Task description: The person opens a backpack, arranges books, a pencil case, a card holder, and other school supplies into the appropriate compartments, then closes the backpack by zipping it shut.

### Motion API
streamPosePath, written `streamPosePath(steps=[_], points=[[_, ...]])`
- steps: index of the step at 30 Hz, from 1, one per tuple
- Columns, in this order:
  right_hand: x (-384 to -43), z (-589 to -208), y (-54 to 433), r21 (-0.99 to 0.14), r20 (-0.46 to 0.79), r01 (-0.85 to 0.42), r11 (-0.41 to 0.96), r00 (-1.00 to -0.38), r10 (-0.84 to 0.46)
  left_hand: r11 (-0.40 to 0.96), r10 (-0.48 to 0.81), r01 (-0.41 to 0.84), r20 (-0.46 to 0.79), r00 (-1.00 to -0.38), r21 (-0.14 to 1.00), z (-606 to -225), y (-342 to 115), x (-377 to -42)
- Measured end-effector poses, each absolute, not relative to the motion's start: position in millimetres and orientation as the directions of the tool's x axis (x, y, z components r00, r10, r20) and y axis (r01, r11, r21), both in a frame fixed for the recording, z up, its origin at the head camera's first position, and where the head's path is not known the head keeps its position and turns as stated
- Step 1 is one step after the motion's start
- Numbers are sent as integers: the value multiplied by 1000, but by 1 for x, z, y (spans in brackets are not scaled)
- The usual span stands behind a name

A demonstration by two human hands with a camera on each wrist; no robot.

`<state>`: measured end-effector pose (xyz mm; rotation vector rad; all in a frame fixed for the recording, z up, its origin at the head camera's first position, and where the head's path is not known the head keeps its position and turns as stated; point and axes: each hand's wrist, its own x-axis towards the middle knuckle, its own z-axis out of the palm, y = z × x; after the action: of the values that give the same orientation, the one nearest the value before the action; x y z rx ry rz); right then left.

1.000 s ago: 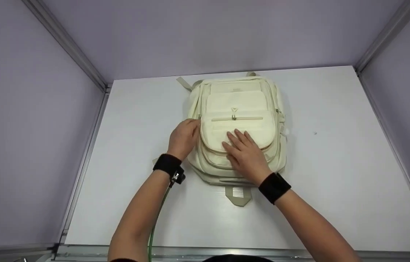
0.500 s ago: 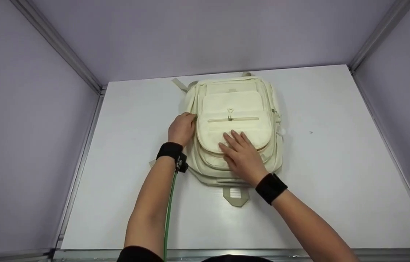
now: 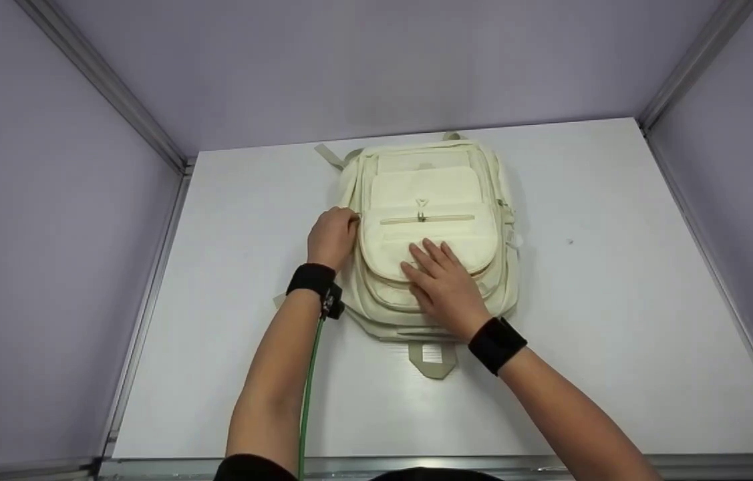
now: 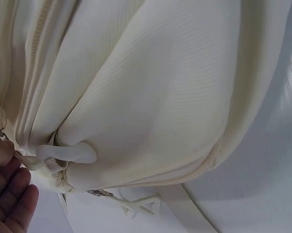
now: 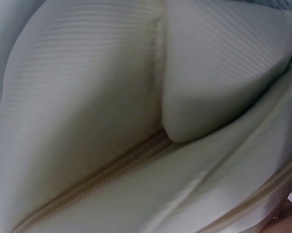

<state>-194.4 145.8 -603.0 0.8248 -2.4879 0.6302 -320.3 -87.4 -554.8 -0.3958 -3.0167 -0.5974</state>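
A cream backpack [image 3: 426, 187] lies front side up on the white table, its carry handle [image 3: 433, 369] toward me. At its left side, my left hand [image 3: 333, 237] pinches a small zipper pull between thumb and forefinger. The metal zipper slider [image 4: 1, 132] shows right at those fingertips in the left wrist view, the other fingers curled below it. My right hand [image 3: 446, 290] rests with spread fingers on the lower part of the front pocket. In the right wrist view, zipper tracks [image 5: 92, 182] cross the cream fabric, and only a bit of the hand shows at the lower right corner.
Webbing straps [image 3: 331, 156] stick out from the backpack's far left corner. A white plastic hook [image 4: 70, 153] hangs on its side. Purple-grey panels [image 3: 409, 67] enclose the white table [image 3: 617, 321] at the back and sides. A green cable [image 3: 307, 401] runs along my left forearm.
My left hand has shifted slightly away from me along the backpack's left side, and its forearm has swung right. The right hand stays put on the pocket. The head view has shifted slightly.
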Motion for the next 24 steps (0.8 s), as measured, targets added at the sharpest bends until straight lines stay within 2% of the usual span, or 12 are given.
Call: streamPosePath(steps=[8, 16, 24], points=[[-195, -601, 147, -283, 512, -632, 721, -736, -444, 906, 294, 302, 71, -953, 296, -552, -88, -317], [-198, -603, 150, -283, 531, -637, 717, -726, -436, 898, 355, 372, 112, -928, 234, -550, -89, -307], [-197, -603, 150, -294, 530, -633, 716, -732, -429, 868, 408, 440, 174, -896, 232, -552, -94, -291]])
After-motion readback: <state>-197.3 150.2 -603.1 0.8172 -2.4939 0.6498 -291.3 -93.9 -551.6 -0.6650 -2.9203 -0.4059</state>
